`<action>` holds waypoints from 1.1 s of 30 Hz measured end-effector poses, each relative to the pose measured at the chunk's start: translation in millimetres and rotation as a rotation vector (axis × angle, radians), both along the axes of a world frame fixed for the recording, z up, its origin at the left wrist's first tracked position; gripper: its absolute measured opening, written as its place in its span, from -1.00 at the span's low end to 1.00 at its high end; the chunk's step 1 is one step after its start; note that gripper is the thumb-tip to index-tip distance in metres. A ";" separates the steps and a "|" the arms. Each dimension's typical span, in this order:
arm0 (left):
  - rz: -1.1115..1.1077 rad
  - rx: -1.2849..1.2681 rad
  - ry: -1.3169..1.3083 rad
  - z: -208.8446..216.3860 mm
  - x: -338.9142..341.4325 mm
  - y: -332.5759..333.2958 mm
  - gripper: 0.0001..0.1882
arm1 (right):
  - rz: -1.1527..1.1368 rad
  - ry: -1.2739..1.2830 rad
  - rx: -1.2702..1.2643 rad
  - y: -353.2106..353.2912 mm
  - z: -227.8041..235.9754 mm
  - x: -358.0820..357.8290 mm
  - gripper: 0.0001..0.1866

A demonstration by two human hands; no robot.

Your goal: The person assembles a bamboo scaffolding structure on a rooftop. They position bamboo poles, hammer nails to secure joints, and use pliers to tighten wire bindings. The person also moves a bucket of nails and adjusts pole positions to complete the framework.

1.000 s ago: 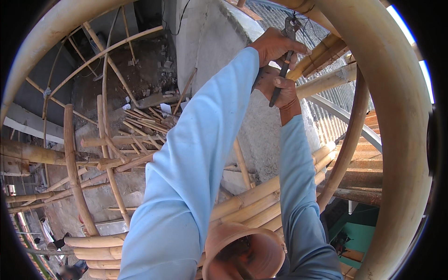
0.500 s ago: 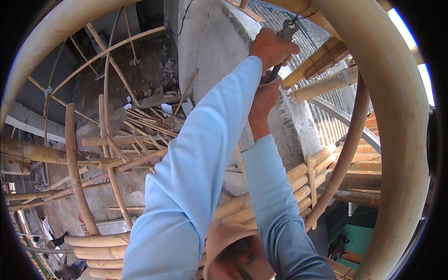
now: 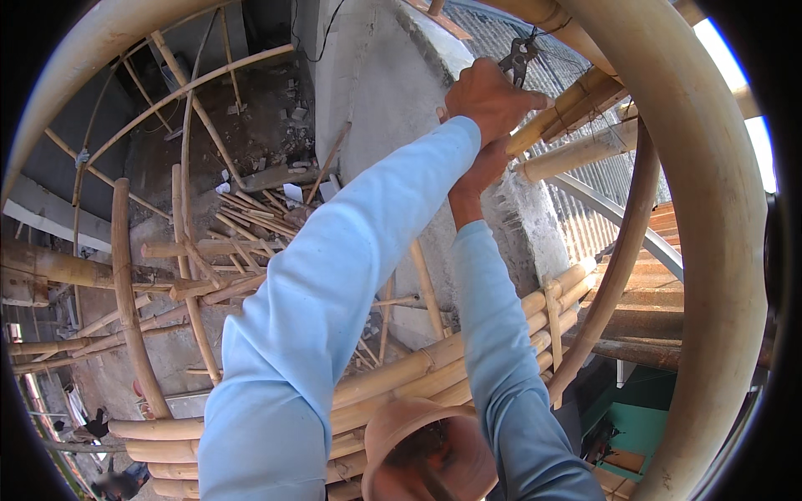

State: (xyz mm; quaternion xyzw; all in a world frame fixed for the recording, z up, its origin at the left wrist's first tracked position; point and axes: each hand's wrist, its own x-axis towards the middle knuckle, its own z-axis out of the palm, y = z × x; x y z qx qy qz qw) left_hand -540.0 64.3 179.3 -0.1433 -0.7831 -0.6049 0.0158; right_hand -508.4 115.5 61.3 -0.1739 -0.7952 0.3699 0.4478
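The left hand (image 3: 489, 100) is raised high, with the fingers closed around the handles of dark pliers (image 3: 520, 58). The head of the pliers points up and sits at a thin wire (image 3: 547, 35) that goes around a thick bent bamboo pole (image 3: 710, 209) near the top of the frame. The right hand (image 3: 478, 171) is just under the left hand and mostly hidden behind it, so I cannot tell how far it is open or if it holds something. Both arms wear light blue sleeves (image 3: 334, 292).

Just beside the pliers, 2 shorter bamboo poles (image 3: 576, 125) lie across and meet the bent pole. Behind the hands there is a grey concrete wall (image 3: 376, 100). Lower, several bamboo poles in a bundle (image 3: 418, 376) run side by side under the arms. At the bottom edge there is a brown hat (image 3: 426, 447). On the ground far below lie loose bamboo sticks (image 3: 242, 217).
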 end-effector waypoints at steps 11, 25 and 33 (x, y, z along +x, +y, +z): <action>-0.601 0.351 -0.274 -17.7 -36.0 9.9 -0.79 | 0.629 -0.168 -0.507 44.1 48.0 37.9 -0.40; 0.083 0.108 -0.003 -8.6 5.7 6.3 -0.67 | 0.022 -0.125 -0.072 -24.6 5.7 23.8 -0.38; -0.678 0.299 -0.203 -24.1 -33.8 -12.9 -0.71 | 1.019 -0.397 -0.793 56.2 45.5 49.1 -0.32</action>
